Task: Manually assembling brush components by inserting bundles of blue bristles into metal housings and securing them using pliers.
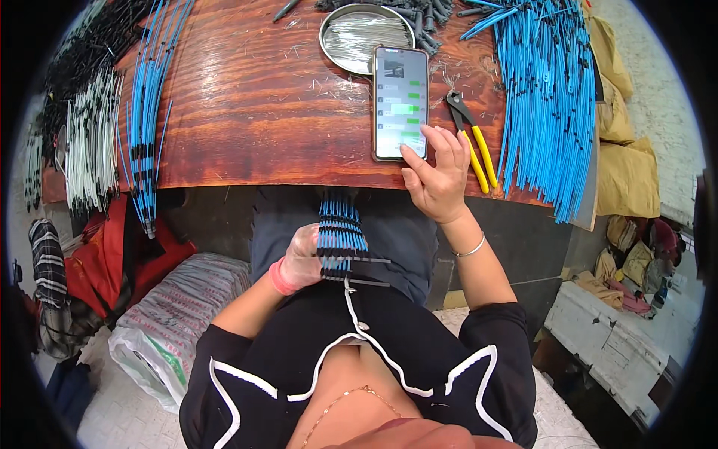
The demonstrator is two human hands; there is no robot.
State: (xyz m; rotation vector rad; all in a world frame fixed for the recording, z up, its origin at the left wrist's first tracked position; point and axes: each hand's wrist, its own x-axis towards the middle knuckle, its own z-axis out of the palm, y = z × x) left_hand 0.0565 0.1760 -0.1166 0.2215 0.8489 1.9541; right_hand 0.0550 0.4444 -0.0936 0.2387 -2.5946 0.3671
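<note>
My left hand (301,257), in a thin clear glove with a pink wristband, is closed round the side of a bundle of thin blue rods with black bands (341,232). The bundle hangs over my lap, just below the table edge; two dark grey strips stick out of its lower end to the right. My right hand (440,176) is bare and holds nothing. Its fingers are apart and partly bent over the lower part of a lit smartphone (401,97), one fingertip at the screen. The phone lies on the table, showing a chat-like screen.
On the wooden table (247,120) are yellow-handled pliers (479,153), a round tin of thin metal pins (368,37) and dark grey tubes (419,15). Blue rods (550,112) pile up at right; white rods (91,142) and more blue rods (146,105) lie left. A wrapped sack (183,299) sits below.
</note>
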